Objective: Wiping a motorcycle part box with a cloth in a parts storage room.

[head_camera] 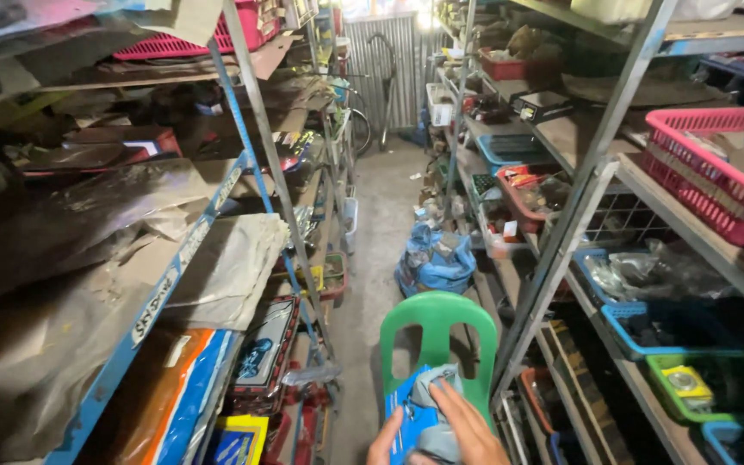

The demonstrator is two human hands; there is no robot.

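Atop the green chair (437, 327), the right hand (468, 426) lies spread on grey cloth (435, 387).

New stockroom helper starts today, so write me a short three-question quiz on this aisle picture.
1. True or false: the right hand rests on a grey cloth lying on the green chair.
2. Multiple choice: what sits on the floor just beyond the chair? A) a blue bag B) a red bucket C) a wooden ladder
3. Fill in: the basket on the upper right shelf is ____ in colour.

Key: 1 true. 2 A. 3 pink.
The left hand touches a flat blue packet beside the cloth; neither hand's fingers are closed round anything.
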